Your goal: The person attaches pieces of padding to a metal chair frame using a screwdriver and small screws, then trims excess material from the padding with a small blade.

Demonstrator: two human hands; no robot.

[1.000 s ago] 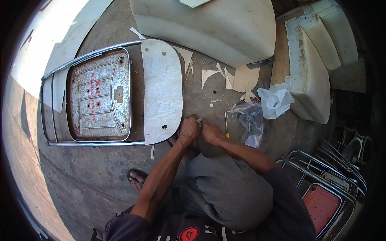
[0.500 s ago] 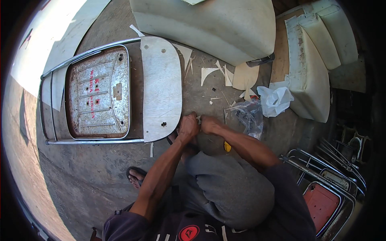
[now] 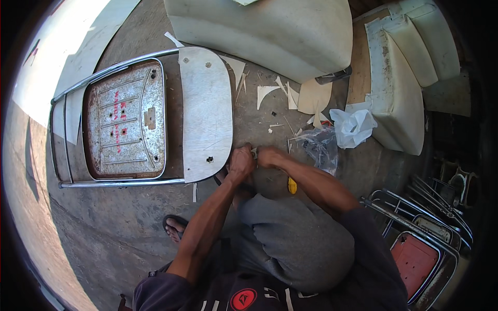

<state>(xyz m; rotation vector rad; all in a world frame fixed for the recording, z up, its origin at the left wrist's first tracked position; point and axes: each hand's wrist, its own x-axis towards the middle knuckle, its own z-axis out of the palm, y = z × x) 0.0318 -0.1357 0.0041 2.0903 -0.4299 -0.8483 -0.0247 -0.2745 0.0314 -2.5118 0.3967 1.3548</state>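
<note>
My left hand (image 3: pixel 240 163) and my right hand (image 3: pixel 266 156) are close together just right of a plywood panel (image 3: pixel 207 109). The fingers of both are curled closed. A small pale piece (image 3: pixel 254 152) shows in the narrow gap between them; its kind is hidden by the fingers. The panel, rounded at its right corners, has a few holes and lies across a chromed tubular chair frame (image 3: pixel 122 182). Inside that frame sits a rusty metal seat plate (image 3: pixel 132 132) with red lettering. Below my right forearm lies a small yellow object (image 3: pixel 292 185).
Plywood offcuts (image 3: pixel 265 95) and splinters litter the floor ahead. A clear plastic bag (image 3: pixel 320 147) and a white one (image 3: pixel 354 127) lie to the right. Cream padded seats (image 3: pixel 259 39) stand at the back. More chair frames, one with a red plate (image 3: pixel 413 259), are at lower right.
The whole view has shifted very slightly. Both hands stay closed and close together, in nearly the same place.
</note>
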